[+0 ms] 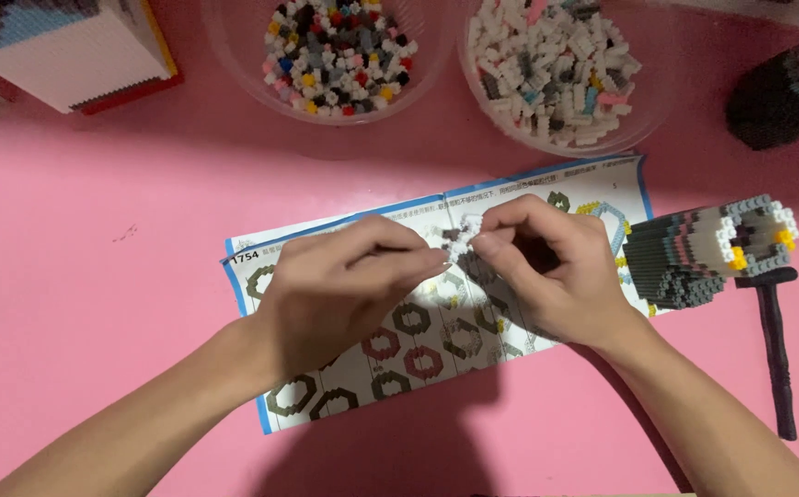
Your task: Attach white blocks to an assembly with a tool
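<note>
The tiny block cluster [462, 241] pinched between my left hand [344, 290] and right hand [546, 271] looks like hard, knobbly white plastic. The instruction sheet [418, 340] is smooth printed paper with a fold crease. Both bowls [234, 55] are clear, slightly glossy plastic; the pink tabletop [96, 276] looks matt.

Single head-worn view, looking steeply down from close above the pink worktop [96, 276], far edge towards frame top, no second view
</note>
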